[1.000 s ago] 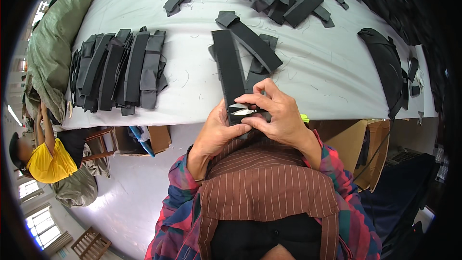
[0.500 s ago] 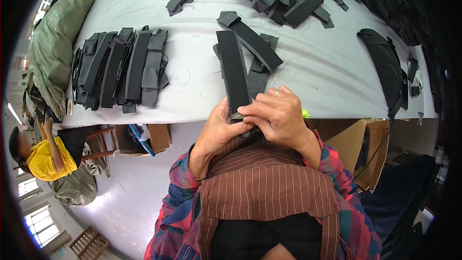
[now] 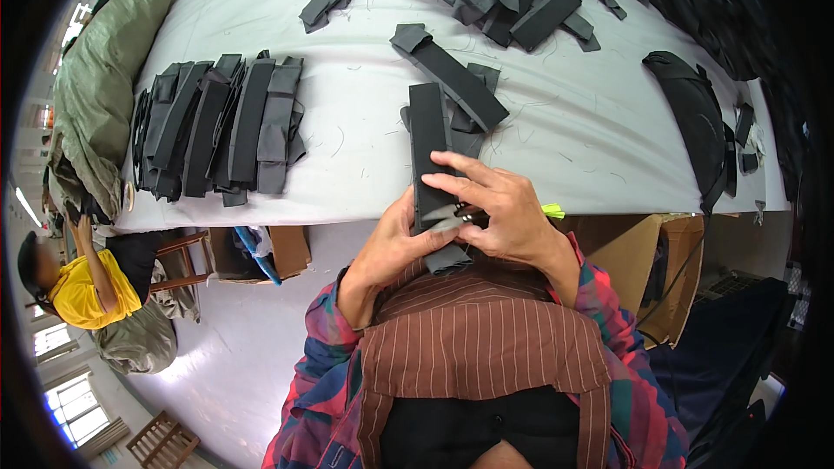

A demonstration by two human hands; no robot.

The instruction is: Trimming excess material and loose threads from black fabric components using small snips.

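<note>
Snips (image 3: 452, 215) show again, pinched by right hand (image 3: 499, 213); left hand (image 3: 395, 239) fingers still grip the black strap (image 3: 428, 143).

Long black fabric strip (image 3: 429, 156), lengthwise over table edge, small metal snips (image 3: 452, 215) across it.

Even, bright daylight on your table (image 3: 556, 122), window glare at eight o'clock, black fisheye rim all around.

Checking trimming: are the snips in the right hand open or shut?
Open, it seems: the snips' two metal blades sit slightly apart at the strip, held by the right hand; left hand steadies the strip.
</note>
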